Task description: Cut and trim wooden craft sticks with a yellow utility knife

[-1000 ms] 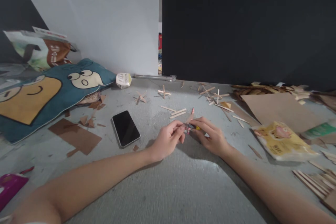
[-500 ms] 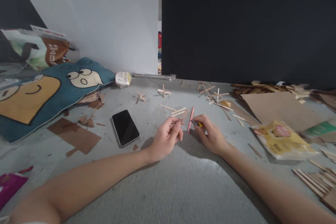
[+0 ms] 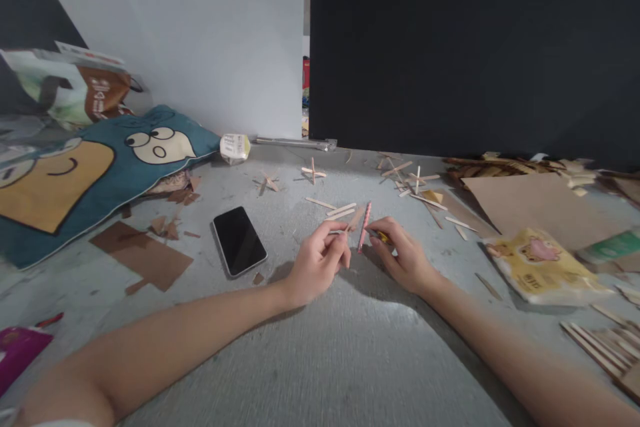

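My left hand (image 3: 320,260) rests on the grey floor with thumb and fingers pinched on a small wooden piece (image 3: 356,219). My right hand (image 3: 403,255) is curled beside it and grips a small yellow-and-grey tool (image 3: 381,236) at its fingertips. A pink patterned pencil-like stick (image 3: 365,227) lies on the floor between the two hands, close to the fingertips. Two flat wooden sticks (image 3: 340,211) lie just beyond the hands.
A black phone (image 3: 239,241) lies left of my left hand. A blue cartoon cushion (image 3: 80,177) and brown card scraps (image 3: 145,259) are at the left. More sticks and crossed stick pieces (image 3: 415,183), brown cardboard (image 3: 535,203) and a yellow packet (image 3: 543,263) are at the right.
The hands were together on the pink stick; they have parted slightly, and the stick now lies on the floor between them. The view shifted a little.
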Motion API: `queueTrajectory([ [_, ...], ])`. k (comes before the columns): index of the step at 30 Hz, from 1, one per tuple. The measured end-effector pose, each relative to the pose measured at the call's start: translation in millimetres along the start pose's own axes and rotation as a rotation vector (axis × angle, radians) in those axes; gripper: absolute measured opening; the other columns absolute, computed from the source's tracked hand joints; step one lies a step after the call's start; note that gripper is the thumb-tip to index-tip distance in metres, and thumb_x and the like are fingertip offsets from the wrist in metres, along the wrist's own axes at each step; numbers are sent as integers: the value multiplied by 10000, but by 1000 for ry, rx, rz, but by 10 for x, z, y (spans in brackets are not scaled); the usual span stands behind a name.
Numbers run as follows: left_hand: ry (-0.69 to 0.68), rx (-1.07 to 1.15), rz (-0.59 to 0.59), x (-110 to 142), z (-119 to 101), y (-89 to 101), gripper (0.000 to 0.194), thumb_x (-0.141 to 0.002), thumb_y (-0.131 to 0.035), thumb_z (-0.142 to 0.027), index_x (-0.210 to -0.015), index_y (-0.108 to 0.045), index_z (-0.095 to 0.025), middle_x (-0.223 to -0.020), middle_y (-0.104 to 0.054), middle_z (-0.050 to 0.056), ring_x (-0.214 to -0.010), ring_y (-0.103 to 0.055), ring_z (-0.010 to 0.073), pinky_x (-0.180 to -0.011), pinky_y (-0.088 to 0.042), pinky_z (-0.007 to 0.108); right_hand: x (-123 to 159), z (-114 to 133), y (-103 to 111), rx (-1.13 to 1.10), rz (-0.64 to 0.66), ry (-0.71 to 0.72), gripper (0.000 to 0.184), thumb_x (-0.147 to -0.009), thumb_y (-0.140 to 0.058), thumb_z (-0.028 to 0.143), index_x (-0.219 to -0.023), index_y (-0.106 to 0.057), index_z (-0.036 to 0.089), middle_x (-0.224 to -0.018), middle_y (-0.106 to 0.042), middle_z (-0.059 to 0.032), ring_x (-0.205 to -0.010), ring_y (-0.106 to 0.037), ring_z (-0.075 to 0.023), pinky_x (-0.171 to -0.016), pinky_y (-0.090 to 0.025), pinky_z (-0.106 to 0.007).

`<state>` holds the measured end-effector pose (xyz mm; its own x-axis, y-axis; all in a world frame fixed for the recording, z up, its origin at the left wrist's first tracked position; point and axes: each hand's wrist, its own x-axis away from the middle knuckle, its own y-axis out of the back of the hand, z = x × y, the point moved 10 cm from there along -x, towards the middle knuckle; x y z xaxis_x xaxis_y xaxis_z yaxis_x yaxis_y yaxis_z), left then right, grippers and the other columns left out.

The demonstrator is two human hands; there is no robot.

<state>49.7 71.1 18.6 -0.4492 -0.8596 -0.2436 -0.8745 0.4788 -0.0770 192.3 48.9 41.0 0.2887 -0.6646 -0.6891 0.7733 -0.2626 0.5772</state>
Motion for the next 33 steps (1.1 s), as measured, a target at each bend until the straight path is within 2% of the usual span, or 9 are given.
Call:
queueTrajectory([
  [5, 16, -43, -18, -5, 45, 36, 454, -988, -564, -636, -1073, -542, -191, -627, -560, -53, -513, -445, 95, -503, -332, 238, -29, 64, 23, -15, -5, 19, 166, -1042, -521, 218, -1179, -612, 239, -970, -699, -75, -856, -679, -204, -763, -551, -323],
  [10, 5, -82, -16, -19, 16, 32, 464, -986, -560, -644, -1066, -555, -188, -635, -572, -41, -564, -513, 116, -550, -375, 250, -32, 126, 59, -46, -87, -19, 151, -1043, -530, 207, -1163, -611, 250, -934, -692, -43, -781, -671, -165, -706, -537, -280],
  [15, 2, -95, 11, -28, -33, 3, 503, -978, -579, -646, -1148, -548, -174, -621, -558, -53, -557, -503, 118, -557, -385, 251, 50, 114, 30, -103, -160, -64, 173, -1059, -525, 274, -1231, -518, 258, -919, -692, -28, -741, -677, -155, -651, -547, -263],
  [18, -5, -111, -26, -23, -39, 46, 497, -980, -569, -655, -1126, -542, -181, -607, -543, -61, -533, -483, 114, -550, -381, 250, 57, 156, 45, -60, -169, -32, 114, -1060, -515, 267, -1171, -499, 249, -918, -703, -42, -749, -696, -161, -644, -555, -269],
  [22, -39, -176, -162, -11, -51, 188, 476, -999, -546, -633, -1136, -572, -178, -619, -532, -59, -539, -473, 110, -546, -368, 239, -83, 430, 125, 281, -118, 90, 111, -1068, -495, 183, -1108, -588, 229, -986, -771, -77, -792, -739, -155, -671, -532, -260],
  [25, -48, -213, -235, -23, -33, 272, 447, -1002, -548, -603, -1100, -623, -174, -646, -527, -47, -568, -478, 112, -549, -365, 235, -243, 664, 186, 466, 1, 170, 151, -1075, -499, 166, -1095, -644, 202, -954, -795, -51, -767, -745, -148, -648, -497, -266],
  [27, -31, -249, -251, -41, -3, 302, 417, -1000, -556, -576, -1057, -650, -174, -656, -526, -41, -572, -475, 112, -551, -364, 235, -337, 753, 252, 552, 90, 178, 166, -1070, -502, 156, -1106, -663, 181, -949, -796, -49, -757, -740, -160, -624, -466, -288],
  [29, -8, -303, -250, -55, 21, 314, 388, -1010, -536, -544, -1011, -664, -178, -663, -538, -34, -564, -475, 112, -551, -366, 237, -395, 824, 284, 679, 189, 213, 245, -1035, -481, 71, -1137, -683, 165, -931, -791, -51, -727, -718, -178, -613, -425, -315],
  [33, 33, -378, -180, -74, 48, 251, 344, -1024, -472, -469, -918, -646, -192, -665, -577, -24, -544, -497, 115, -560, -384, 244, -440, 881, 304, 806, 292, 269, 286, -942, -506, -23, -967, -711, 176, -792, -742, -28, -709, -663, -195, -724, -394, -341],
])
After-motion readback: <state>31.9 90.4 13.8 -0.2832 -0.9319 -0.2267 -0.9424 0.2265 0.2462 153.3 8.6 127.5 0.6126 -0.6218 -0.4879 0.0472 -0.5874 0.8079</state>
